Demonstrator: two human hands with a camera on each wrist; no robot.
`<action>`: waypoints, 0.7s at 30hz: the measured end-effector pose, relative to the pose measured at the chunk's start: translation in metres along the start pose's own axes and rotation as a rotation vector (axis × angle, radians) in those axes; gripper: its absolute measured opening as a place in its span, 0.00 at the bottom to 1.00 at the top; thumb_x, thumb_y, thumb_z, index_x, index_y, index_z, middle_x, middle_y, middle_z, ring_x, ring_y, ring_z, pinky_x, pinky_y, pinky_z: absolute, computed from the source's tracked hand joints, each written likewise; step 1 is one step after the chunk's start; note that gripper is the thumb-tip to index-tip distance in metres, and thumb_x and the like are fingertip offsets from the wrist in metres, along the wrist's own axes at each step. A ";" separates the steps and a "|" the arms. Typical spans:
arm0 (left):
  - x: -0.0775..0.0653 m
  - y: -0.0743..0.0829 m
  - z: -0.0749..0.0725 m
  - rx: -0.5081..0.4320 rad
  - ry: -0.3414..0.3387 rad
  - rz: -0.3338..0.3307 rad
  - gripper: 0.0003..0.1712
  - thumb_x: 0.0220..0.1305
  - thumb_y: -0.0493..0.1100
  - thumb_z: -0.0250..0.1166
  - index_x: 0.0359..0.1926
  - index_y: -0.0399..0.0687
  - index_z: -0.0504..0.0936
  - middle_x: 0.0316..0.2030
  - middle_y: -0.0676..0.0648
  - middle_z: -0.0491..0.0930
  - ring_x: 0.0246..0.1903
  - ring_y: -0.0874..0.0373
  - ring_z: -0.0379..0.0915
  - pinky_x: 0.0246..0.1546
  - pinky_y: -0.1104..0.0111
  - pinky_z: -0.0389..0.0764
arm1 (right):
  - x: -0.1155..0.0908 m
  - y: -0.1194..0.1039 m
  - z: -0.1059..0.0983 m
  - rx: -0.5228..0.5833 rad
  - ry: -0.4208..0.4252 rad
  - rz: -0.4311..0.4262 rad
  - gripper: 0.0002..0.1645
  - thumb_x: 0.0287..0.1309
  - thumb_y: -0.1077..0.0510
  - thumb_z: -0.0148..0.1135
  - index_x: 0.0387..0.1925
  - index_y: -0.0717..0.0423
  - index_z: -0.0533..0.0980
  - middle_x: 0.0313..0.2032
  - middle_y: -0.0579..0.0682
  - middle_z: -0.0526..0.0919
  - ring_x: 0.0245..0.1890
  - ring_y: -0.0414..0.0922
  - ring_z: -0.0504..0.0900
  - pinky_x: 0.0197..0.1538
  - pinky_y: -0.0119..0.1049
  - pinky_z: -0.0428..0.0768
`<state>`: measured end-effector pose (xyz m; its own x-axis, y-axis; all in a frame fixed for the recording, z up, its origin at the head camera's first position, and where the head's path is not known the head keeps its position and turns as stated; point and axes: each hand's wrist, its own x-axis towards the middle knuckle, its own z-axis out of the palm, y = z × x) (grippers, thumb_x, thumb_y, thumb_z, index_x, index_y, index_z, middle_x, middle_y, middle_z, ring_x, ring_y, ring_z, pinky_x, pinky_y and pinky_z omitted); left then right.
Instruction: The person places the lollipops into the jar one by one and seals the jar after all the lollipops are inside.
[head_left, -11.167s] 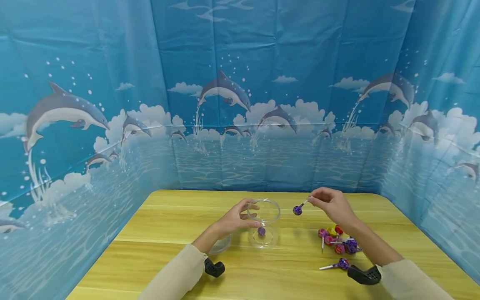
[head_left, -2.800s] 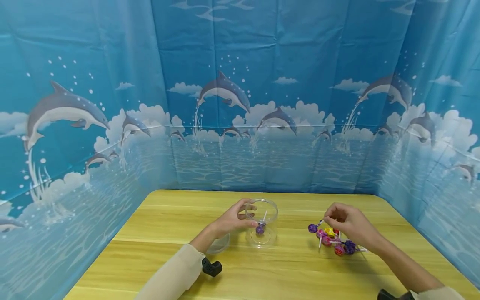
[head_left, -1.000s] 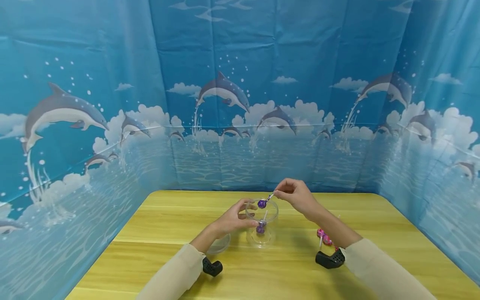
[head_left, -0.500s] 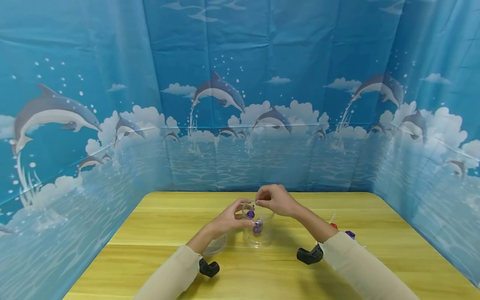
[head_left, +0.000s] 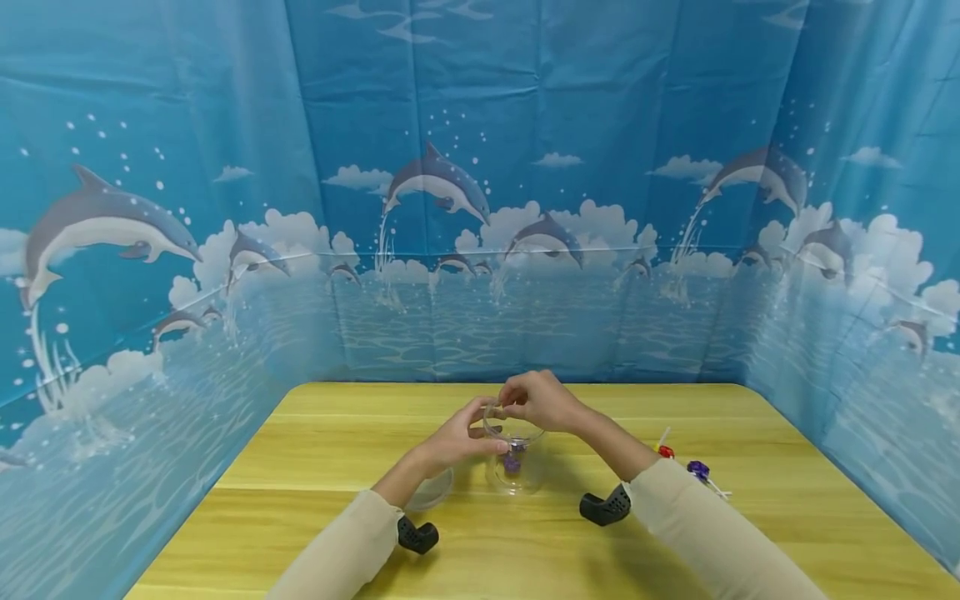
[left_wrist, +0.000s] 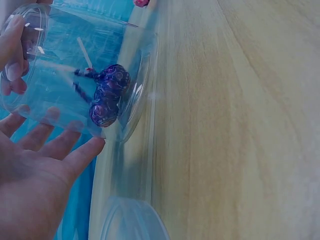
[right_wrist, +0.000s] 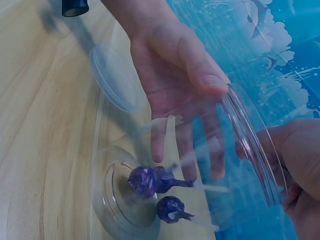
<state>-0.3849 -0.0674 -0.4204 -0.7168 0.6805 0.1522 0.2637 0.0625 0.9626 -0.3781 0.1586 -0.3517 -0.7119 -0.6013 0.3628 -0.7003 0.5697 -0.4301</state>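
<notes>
My left hand point(head_left: 457, 439) holds a clear plastic jar point(head_left: 527, 467) on the table, thumb on the near side and fingers round the far side. Purple-wrapped lollipops point(right_wrist: 142, 182) lie at the jar's bottom; three heads show in the right wrist view, sticks leaning towards the mouth. My right hand point(head_left: 546, 402) is at the jar's mouth, its fingers bent just over the rim. The stick ends inside the jar stand apart from those fingers, and I see nothing between them.
A clear round lid point(head_left: 432, 490) lies left of the jar, under my left wrist. To the right are a purple lollipop point(head_left: 698, 469) and a red one point(head_left: 665, 452); my right forearm hides others. A dolphin-print curtain point(head_left: 480, 325) stands behind the table.
My right hand has carried a purple lollipop from the right-hand pile to the jar's mouth and let it drop inside. The left hand keeps holding the jar. The view has shifted slightly.
</notes>
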 end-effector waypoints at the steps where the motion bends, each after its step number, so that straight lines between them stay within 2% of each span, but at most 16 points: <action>1: 0.000 0.000 0.000 0.002 0.002 -0.001 0.42 0.71 0.49 0.70 0.78 0.53 0.58 0.72 0.36 0.62 0.68 0.38 0.66 0.57 0.55 0.79 | 0.000 0.000 0.000 -0.004 -0.001 0.001 0.03 0.65 0.62 0.71 0.40 0.56 0.86 0.35 0.44 0.88 0.35 0.40 0.86 0.39 0.35 0.84; 6: -0.001 -0.002 0.000 0.017 0.010 0.001 0.42 0.70 0.49 0.70 0.78 0.54 0.58 0.71 0.38 0.65 0.67 0.42 0.69 0.57 0.55 0.79 | -0.001 0.000 -0.001 0.011 -0.015 -0.002 0.06 0.66 0.61 0.71 0.43 0.57 0.86 0.36 0.44 0.88 0.36 0.39 0.85 0.40 0.35 0.84; 13: -0.003 -0.001 -0.002 0.018 0.010 0.010 0.41 0.71 0.47 0.70 0.77 0.53 0.59 0.70 0.37 0.64 0.66 0.41 0.69 0.57 0.55 0.79 | -0.006 -0.001 -0.012 0.026 -0.045 -0.036 0.08 0.67 0.61 0.69 0.46 0.58 0.85 0.39 0.43 0.87 0.39 0.42 0.84 0.43 0.38 0.83; 18: -0.005 -0.003 -0.001 0.018 0.011 -0.003 0.42 0.72 0.46 0.69 0.78 0.51 0.58 0.70 0.39 0.66 0.66 0.43 0.70 0.57 0.56 0.79 | -0.012 -0.001 -0.017 0.045 -0.060 -0.031 0.09 0.67 0.63 0.69 0.47 0.61 0.85 0.39 0.43 0.86 0.40 0.43 0.84 0.42 0.37 0.83; 21: -0.003 0.000 0.001 0.015 0.009 -0.003 0.43 0.71 0.47 0.69 0.79 0.48 0.56 0.70 0.39 0.66 0.67 0.41 0.69 0.58 0.55 0.79 | -0.016 0.000 -0.022 0.036 -0.061 -0.027 0.08 0.68 0.62 0.69 0.47 0.59 0.85 0.39 0.43 0.86 0.40 0.42 0.85 0.42 0.37 0.83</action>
<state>-0.3825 -0.0687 -0.4211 -0.7236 0.6734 0.1516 0.2713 0.0755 0.9595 -0.3676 0.1811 -0.3395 -0.6875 -0.6500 0.3239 -0.7161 0.5326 -0.4511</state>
